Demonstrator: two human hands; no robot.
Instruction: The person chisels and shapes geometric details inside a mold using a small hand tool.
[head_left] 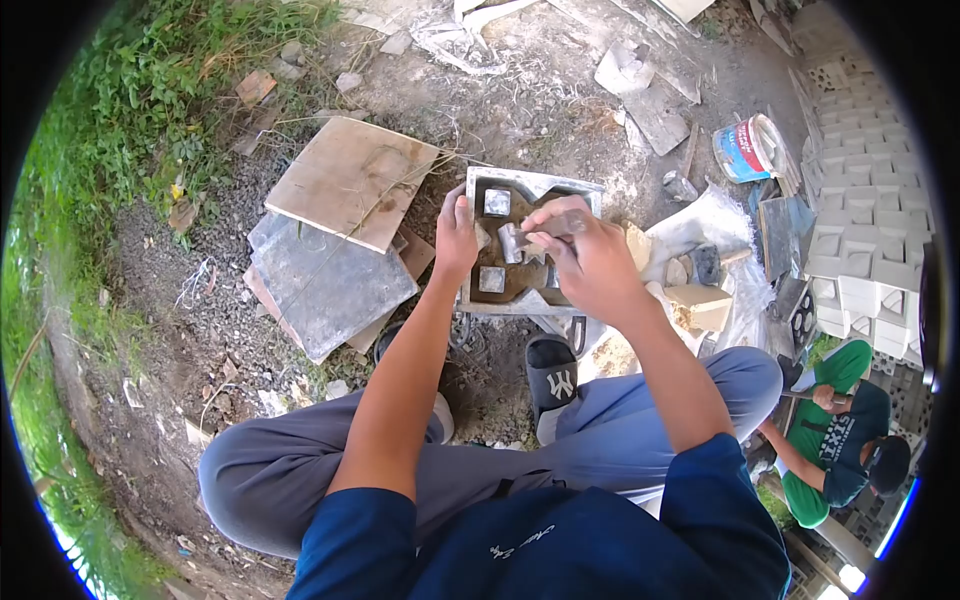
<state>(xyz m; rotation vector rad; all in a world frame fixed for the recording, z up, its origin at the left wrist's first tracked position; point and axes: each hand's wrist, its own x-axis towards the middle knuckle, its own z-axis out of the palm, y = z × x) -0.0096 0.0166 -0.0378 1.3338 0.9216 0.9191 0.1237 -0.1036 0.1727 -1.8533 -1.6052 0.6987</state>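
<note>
Bright, even daylight fills the strongly curved, black-rimmed fisheye view.

Slabs [335,285] left of mould [500,306], bucket [740,152] farther right

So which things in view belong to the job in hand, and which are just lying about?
Likely in the job:
grey frame, left hand at its edge
square blocks inside it
right hand over it

Apparently lying about:
paint bucket
tan board on grey board

Unclear: yellowish chunk
</note>
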